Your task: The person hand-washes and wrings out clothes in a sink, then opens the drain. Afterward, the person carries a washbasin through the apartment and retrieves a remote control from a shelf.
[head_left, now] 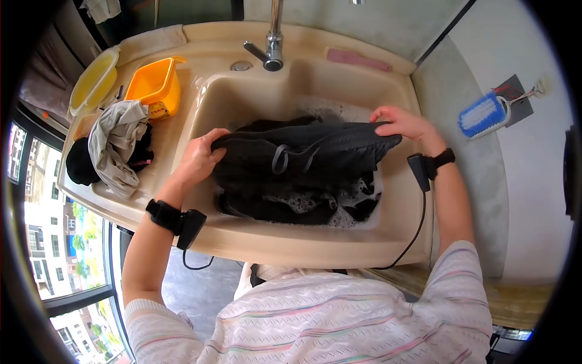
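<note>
L hand & R hand pinch dark wet drawstring garment by waistband ends. Soft, prob. heavy w/ water, slippery; best grip = waistband corners.

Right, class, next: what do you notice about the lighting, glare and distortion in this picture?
Head view: wide-angle distortion bows the glossy beige sink, with blackened corners; daylight washes out the pale buildings outside; glare streaks the sink's left ledge; the charcoal drawstring garment and black soaking cloth merge in shadow, losing fold detail.
</note>
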`<state>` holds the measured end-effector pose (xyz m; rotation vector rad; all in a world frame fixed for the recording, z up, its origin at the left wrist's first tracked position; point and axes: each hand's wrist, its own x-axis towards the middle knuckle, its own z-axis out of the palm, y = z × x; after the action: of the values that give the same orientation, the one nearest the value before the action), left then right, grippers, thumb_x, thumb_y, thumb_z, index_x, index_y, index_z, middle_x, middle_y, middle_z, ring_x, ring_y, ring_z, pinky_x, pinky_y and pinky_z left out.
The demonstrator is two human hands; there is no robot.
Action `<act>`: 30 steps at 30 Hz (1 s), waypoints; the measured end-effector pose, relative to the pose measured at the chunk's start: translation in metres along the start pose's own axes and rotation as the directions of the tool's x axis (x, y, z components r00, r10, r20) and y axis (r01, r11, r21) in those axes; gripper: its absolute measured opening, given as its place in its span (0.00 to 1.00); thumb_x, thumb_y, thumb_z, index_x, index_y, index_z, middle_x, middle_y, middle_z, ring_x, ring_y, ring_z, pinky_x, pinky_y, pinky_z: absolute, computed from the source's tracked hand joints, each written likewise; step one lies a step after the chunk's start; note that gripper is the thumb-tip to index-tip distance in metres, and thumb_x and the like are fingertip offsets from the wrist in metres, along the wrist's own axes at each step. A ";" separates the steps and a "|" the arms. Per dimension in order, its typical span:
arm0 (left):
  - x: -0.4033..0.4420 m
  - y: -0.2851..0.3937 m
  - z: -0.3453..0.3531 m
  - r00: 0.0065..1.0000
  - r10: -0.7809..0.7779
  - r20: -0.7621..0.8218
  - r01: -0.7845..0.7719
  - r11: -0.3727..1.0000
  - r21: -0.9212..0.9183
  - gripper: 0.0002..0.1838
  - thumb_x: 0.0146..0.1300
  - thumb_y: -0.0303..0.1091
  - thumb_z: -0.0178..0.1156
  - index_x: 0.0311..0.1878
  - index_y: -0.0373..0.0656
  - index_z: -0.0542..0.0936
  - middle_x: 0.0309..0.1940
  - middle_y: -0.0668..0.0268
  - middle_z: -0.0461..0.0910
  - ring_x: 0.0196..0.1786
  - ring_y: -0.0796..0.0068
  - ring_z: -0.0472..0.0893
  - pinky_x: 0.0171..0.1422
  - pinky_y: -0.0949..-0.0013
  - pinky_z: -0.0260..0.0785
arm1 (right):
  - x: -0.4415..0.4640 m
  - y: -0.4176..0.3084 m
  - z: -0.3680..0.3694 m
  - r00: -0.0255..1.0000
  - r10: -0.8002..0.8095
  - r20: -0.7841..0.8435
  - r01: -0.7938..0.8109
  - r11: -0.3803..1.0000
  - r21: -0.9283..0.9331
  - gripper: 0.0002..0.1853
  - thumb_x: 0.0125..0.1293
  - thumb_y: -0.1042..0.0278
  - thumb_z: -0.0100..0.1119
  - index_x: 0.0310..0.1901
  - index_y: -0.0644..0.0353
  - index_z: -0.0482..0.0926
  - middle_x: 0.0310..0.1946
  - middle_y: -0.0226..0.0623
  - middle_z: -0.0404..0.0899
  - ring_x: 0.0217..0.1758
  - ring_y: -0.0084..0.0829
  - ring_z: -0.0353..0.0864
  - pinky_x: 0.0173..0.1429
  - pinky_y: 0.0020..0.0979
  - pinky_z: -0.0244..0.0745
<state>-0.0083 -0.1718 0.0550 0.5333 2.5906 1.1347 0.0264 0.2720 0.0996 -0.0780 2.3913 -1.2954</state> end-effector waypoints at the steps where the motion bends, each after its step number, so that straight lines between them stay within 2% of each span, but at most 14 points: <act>1: -0.008 0.012 -0.009 0.989 -0.103 0.104 0.115 0.986 -0.121 0.13 0.57 0.30 0.56 0.46 0.39 0.75 0.27 0.62 0.78 0.26 0.72 0.78 0.25 0.72 0.70 | -0.009 0.001 -0.004 1.000 0.026 -0.010 -0.024 0.986 0.163 0.09 0.56 0.63 0.63 0.33 0.59 0.78 0.28 0.26 0.75 0.31 0.19 0.73 0.40 0.20 0.69; 2: -0.011 0.015 -0.015 0.989 -0.105 0.105 0.117 0.985 -0.124 0.13 0.57 0.30 0.56 0.46 0.39 0.75 0.27 0.62 0.78 0.26 0.72 0.78 0.25 0.72 0.70 | -0.014 0.004 -0.009 0.998 0.053 -0.016 -0.045 0.946 0.322 0.08 0.55 0.65 0.63 0.34 0.59 0.78 0.28 0.25 0.76 0.33 0.20 0.74 0.42 0.20 0.68; 4: -0.017 0.015 -0.023 0.889 -0.110 0.445 0.284 0.894 -0.346 0.12 0.61 0.35 0.53 0.42 0.37 0.76 0.23 0.63 0.76 0.21 0.74 0.76 0.24 0.74 0.70 | -0.009 0.035 -0.015 0.994 0.110 -0.022 -0.097 0.940 0.328 0.08 0.55 0.67 0.62 0.34 0.59 0.78 0.28 0.26 0.76 0.33 0.20 0.75 0.41 0.20 0.68; 5: -0.012 0.013 -0.020 0.889 -0.114 0.444 0.287 0.893 -0.346 0.12 0.61 0.35 0.53 0.42 0.37 0.76 0.23 0.63 0.76 0.21 0.74 0.76 0.24 0.74 0.70 | 0.001 0.055 -0.013 0.986 0.163 -0.027 -0.145 0.932 0.331 0.07 0.56 0.68 0.62 0.34 0.60 0.78 0.28 0.27 0.76 0.33 0.20 0.75 0.41 0.19 0.69; 7: 0.008 0.003 -0.007 0.811 -0.250 0.528 0.322 0.946 -0.047 0.14 0.62 0.37 0.51 0.40 0.34 0.76 0.20 0.63 0.75 0.18 0.72 0.76 0.22 0.74 0.70 | 0.025 0.090 0.002 0.982 0.190 0.014 -0.187 0.941 0.283 0.08 0.55 0.67 0.62 0.35 0.60 0.78 0.28 0.28 0.77 0.32 0.22 0.76 0.37 0.23 0.71; 9: 0.021 -0.004 0.010 0.800 -0.327 0.503 0.339 0.938 0.070 0.16 0.62 0.38 0.49 0.35 0.32 0.76 0.19 0.61 0.74 0.17 0.69 0.76 0.22 0.71 0.72 | 0.041 0.105 0.021 0.878 0.479 0.003 -0.470 0.860 0.197 0.11 0.54 0.65 0.63 0.37 0.60 0.78 0.29 0.30 0.78 0.32 0.25 0.76 0.32 0.28 0.73; 11: 0.030 -0.011 0.021 0.811 -0.341 0.475 0.289 0.940 0.181 0.16 0.61 0.36 0.49 0.30 0.30 0.76 0.18 0.59 0.73 0.15 0.66 0.76 0.22 0.69 0.73 | 0.044 0.109 0.035 0.861 0.508 -0.025 -0.495 0.849 0.186 0.13 0.53 0.64 0.64 0.38 0.59 0.78 0.29 0.30 0.78 0.31 0.26 0.76 0.30 0.30 0.73; 16: 0.035 -0.015 0.025 0.875 -0.267 0.405 0.191 0.957 0.219 0.14 0.56 0.33 0.53 0.29 0.29 0.77 0.25 0.55 0.76 0.28 0.64 0.79 0.27 0.67 0.75 | 0.034 0.100 0.050 0.853 0.518 -0.061 -0.507 0.852 0.130 0.16 0.52 0.64 0.66 0.42 0.58 0.77 0.30 0.32 0.77 0.31 0.29 0.77 0.31 0.31 0.74; 19: 0.041 -0.022 0.030 0.856 -0.265 0.444 0.196 0.961 0.196 0.14 0.54 0.33 0.54 0.37 0.30 0.78 0.31 0.55 0.77 0.34 0.63 0.78 0.30 0.66 0.75 | 0.034 0.108 0.051 0.892 0.451 0.006 -0.450 0.888 0.095 0.16 0.52 0.65 0.66 0.42 0.57 0.77 0.29 0.31 0.77 0.28 0.27 0.75 0.28 0.29 0.72; 21: 0.043 -0.024 0.033 0.860 -0.300 0.414 0.267 0.954 0.136 0.15 0.55 0.32 0.53 0.43 0.33 0.78 0.34 0.59 0.78 0.34 0.64 0.77 0.30 0.66 0.74 | 0.040 0.112 0.050 0.833 0.503 0.229 -0.529 0.846 0.066 0.15 0.53 0.63 0.65 0.42 0.57 0.78 0.27 0.29 0.76 0.25 0.24 0.73 0.24 0.27 0.68; 22: 0.043 -0.024 0.034 0.858 -0.300 0.416 0.266 0.954 0.138 0.15 0.55 0.32 0.53 0.43 0.33 0.78 0.34 0.59 0.78 0.34 0.64 0.77 0.30 0.66 0.74 | 0.043 0.112 0.049 0.833 0.504 0.229 -0.531 0.845 0.069 0.15 0.53 0.63 0.65 0.42 0.57 0.78 0.27 0.29 0.76 0.25 0.24 0.73 0.24 0.27 0.68; 24: 0.044 -0.022 0.037 0.830 -0.426 0.360 0.471 0.881 -0.042 0.14 0.54 0.31 0.56 0.43 0.36 0.78 0.31 0.62 0.78 0.36 0.68 0.78 0.34 0.68 0.73 | 0.048 0.109 0.047 0.808 0.512 0.293 -0.577 0.788 0.215 0.14 0.54 0.62 0.63 0.41 0.57 0.78 0.24 0.28 0.75 0.22 0.22 0.70 0.21 0.25 0.64; 28: 0.043 -0.009 0.051 0.788 -0.432 0.438 0.595 0.716 -0.364 0.11 0.55 0.28 0.54 0.41 0.35 0.78 0.31 0.61 0.78 0.34 0.68 0.78 0.36 0.66 0.75 | 0.051 0.053 0.068 0.894 0.392 0.218 -0.448 0.798 0.403 0.13 0.56 0.61 0.62 0.40 0.58 0.78 0.24 0.28 0.75 0.22 0.22 0.72 0.22 0.25 0.66; 30: 0.036 0.007 0.068 0.772 -0.385 0.506 0.628 0.338 -0.701 0.11 0.57 0.28 0.53 0.41 0.35 0.77 0.33 0.60 0.79 0.34 0.68 0.78 0.36 0.67 0.75 | 0.045 0.015 0.106 0.958 0.266 0.105 -0.282 0.817 0.503 0.13 0.57 0.61 0.61 0.41 0.58 0.76 0.28 0.26 0.76 0.25 0.22 0.74 0.23 0.24 0.68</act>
<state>-0.0134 -0.1078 0.0119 -0.3631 1.4309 1.7018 0.0285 0.1858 0.0211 0.3886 1.8609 -1.7161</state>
